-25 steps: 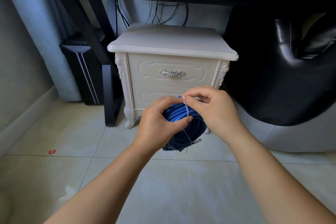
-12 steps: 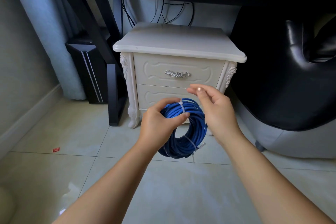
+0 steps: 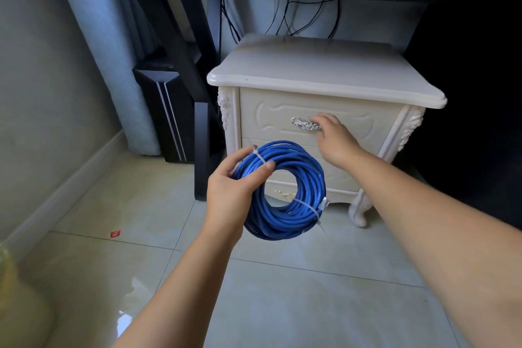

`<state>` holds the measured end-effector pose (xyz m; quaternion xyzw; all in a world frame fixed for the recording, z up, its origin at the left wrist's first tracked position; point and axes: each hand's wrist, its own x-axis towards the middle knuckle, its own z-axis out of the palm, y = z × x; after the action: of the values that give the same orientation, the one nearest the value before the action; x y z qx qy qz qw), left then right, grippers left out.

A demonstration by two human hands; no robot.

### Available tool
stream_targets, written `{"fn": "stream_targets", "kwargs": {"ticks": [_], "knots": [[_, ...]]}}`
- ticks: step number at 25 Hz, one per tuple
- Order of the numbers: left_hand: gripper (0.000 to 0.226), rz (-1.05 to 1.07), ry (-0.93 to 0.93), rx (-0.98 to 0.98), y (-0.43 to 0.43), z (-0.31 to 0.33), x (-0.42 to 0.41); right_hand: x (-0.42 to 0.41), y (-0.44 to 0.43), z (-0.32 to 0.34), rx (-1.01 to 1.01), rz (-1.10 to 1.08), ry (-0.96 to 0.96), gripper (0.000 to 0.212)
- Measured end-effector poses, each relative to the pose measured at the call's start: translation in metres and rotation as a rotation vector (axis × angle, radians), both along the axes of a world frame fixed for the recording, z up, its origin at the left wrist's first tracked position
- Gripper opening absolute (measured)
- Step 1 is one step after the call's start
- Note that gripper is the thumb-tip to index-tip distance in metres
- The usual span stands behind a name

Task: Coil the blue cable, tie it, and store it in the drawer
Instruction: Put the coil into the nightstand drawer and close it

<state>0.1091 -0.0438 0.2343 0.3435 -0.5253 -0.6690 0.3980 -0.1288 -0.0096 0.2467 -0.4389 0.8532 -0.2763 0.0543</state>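
Note:
The blue cable [image 3: 293,206] is wound into a round coil, bound by two white zip ties, one at the top left and one at the lower right. My left hand [image 3: 230,191] grips the coil at its upper left and holds it up in front of the cream nightstand [image 3: 324,79]. My right hand [image 3: 334,140] reaches the silver handle [image 3: 303,123] of the top drawer [image 3: 271,116], its fingers resting on the handle's right end. The drawer is closed. A second drawer front below is partly hidden by the coil.
A black desk frame [image 3: 197,70] and a black computer tower [image 3: 166,110] stand left of the nightstand. Black wires hang behind it. A dark chair fills the right side. A small red scrap [image 3: 115,233] lies on the tiled floor.
My right hand let go of the zip tie and moved up to the drawer handle. My left hand keeps the coil, now lower and left. The view moved closer to the nightstand.

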Motion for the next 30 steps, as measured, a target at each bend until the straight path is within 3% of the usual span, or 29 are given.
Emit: {"fn": "stream_targets", "kwargs": {"ticks": [6,12,15,17,20,23,26,27,30], "knots": [[0.042,-0.029,0.081,0.073,-0.017,0.005,0.008,-0.009,-0.034,-0.006,0.215,-0.028,-0.012,0.057],[0.033,-0.024,0.171,0.162,-0.017,0.014,0.013,0.007,-0.012,-0.003,0.108,-0.024,-0.039,0.041],[0.035,-0.023,0.236,0.221,-0.014,0.018,0.012,0.029,0.024,-0.001,0.014,0.055,-0.253,0.030],[0.039,-0.038,0.287,0.255,-0.011,0.022,0.011,0.048,0.051,0.015,-0.083,0.053,-0.500,0.020],[0.036,-0.079,0.319,0.274,-0.004,0.034,0.006,0.072,0.091,0.057,-0.221,0.142,-1.067,0.048],[0.035,-0.058,0.297,0.341,0.005,0.050,-0.008,0.082,0.105,0.081,-0.295,0.195,-1.052,0.053],[0.048,-0.104,0.222,0.320,0.005,0.078,-0.029,0.065,0.091,0.097,-0.394,0.005,-1.004,0.026],[0.040,-0.143,0.173,0.275,0.001,0.090,-0.038,0.055,0.085,0.103,-0.396,-0.004,-1.066,0.017],[0.018,-0.211,-0.054,0.160,-0.019,0.122,-0.070,0.027,0.070,0.111,-0.422,-0.054,-1.222,0.018]]}}
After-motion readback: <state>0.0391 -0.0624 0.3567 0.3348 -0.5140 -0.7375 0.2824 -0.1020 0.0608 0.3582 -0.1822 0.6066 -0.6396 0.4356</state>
